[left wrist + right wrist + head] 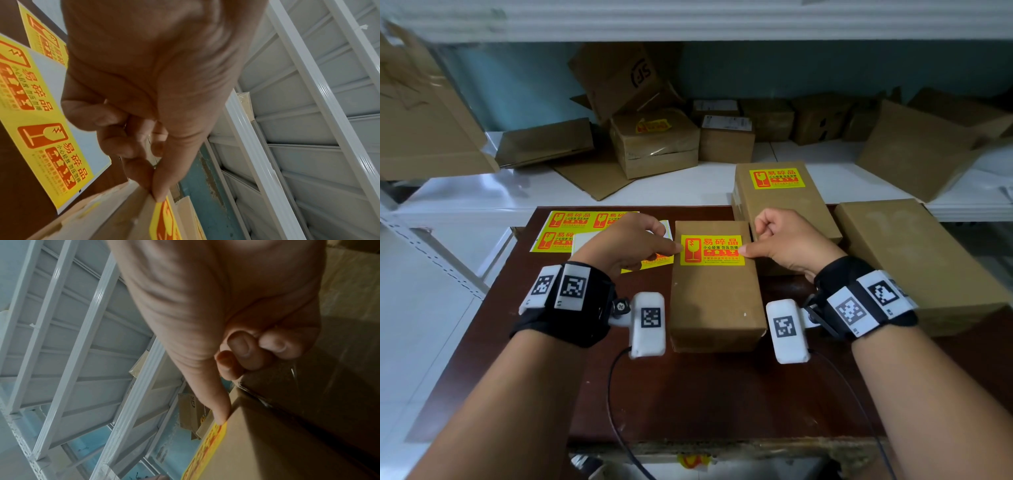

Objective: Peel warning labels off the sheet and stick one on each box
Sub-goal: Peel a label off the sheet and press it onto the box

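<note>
1. Step in hand: both hands smooth a yellow warning label (711,250) onto the middle box (717,291) on the worktop (709,394). The left hand (631,240) presses its left edge with a straight forefinger, other fingers curled and holding nothing; the right hand (787,241) mirrors it at the right edge.
2. Next move, judged: peel another label from the sheet (571,228) for the bare right box (914,260); the rear box (784,198) carries one.
3. Writing: labels read "易碎品", "小心轻放"; a shelf carton shows "SF".
</note>
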`<state>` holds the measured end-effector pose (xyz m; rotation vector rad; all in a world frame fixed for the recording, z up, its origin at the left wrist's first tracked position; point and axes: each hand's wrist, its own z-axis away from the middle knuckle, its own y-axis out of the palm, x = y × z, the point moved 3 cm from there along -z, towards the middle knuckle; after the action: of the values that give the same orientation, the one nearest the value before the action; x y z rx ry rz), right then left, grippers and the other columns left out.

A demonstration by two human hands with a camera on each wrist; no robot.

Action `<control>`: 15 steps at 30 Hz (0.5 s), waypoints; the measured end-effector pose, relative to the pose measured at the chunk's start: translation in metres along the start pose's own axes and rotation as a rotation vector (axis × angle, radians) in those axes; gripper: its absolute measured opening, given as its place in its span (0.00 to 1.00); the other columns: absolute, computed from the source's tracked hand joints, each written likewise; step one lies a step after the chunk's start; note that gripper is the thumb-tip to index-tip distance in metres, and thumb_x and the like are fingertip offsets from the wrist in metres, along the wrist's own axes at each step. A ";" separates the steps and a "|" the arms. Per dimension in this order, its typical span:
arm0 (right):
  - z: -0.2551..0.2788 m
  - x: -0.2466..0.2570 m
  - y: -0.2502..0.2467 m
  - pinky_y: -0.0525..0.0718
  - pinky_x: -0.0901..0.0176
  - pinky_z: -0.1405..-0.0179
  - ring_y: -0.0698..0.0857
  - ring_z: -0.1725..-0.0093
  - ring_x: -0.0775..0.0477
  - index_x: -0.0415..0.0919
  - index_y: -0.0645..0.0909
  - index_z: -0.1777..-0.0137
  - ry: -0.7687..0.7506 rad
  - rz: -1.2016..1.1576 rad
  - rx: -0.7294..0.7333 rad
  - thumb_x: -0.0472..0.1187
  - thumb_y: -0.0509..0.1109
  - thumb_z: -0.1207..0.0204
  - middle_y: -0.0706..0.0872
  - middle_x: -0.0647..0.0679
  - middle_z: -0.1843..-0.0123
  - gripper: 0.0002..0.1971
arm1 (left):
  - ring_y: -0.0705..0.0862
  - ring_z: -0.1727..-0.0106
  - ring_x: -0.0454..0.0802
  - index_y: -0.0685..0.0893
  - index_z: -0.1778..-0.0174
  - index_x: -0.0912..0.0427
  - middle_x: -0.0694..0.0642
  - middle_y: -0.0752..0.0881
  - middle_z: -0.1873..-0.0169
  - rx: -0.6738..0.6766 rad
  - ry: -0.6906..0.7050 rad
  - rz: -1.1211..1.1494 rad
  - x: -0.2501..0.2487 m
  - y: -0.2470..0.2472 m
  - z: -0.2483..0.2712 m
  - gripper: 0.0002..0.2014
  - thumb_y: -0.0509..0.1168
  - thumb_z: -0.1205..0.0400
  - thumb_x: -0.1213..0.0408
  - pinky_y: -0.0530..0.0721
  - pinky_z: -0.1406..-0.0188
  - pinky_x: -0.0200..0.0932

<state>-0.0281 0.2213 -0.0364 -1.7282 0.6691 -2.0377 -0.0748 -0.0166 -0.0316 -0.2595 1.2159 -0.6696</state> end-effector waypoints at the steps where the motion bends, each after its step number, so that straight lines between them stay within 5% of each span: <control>1: 0.000 0.000 0.000 0.78 0.57 0.61 0.75 0.66 0.51 0.44 0.74 0.59 0.001 0.001 0.000 0.34 0.82 0.30 0.76 0.50 0.67 0.16 | 0.76 0.68 0.48 0.79 0.58 0.56 0.53 0.81 0.68 -0.001 0.001 -0.003 0.000 0.000 0.001 0.12 0.78 0.23 0.63 0.69 0.71 0.40; 6: 0.004 -0.004 -0.017 0.79 0.56 0.67 0.80 0.69 0.50 0.42 0.80 0.54 0.067 0.057 -0.084 0.45 0.76 0.22 0.87 0.48 0.62 0.09 | 0.79 0.65 0.49 0.84 0.54 0.60 0.59 0.86 0.59 -0.051 -0.019 -0.021 0.002 -0.007 0.001 0.03 0.69 0.17 0.65 0.72 0.71 0.39; 15: 0.011 -0.001 -0.019 0.92 0.48 0.52 0.94 0.64 0.48 0.45 0.89 0.52 0.187 0.103 -0.006 0.62 0.64 0.17 0.94 0.50 0.56 0.22 | 0.92 0.56 0.50 0.83 0.34 0.60 0.53 0.89 0.51 0.098 -0.052 -0.118 -0.001 0.009 0.004 0.22 0.56 0.10 0.46 0.88 0.49 0.49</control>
<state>-0.0163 0.2362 -0.0247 -1.4853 0.8048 -2.1439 -0.0686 -0.0097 -0.0347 -0.2669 1.1210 -0.8179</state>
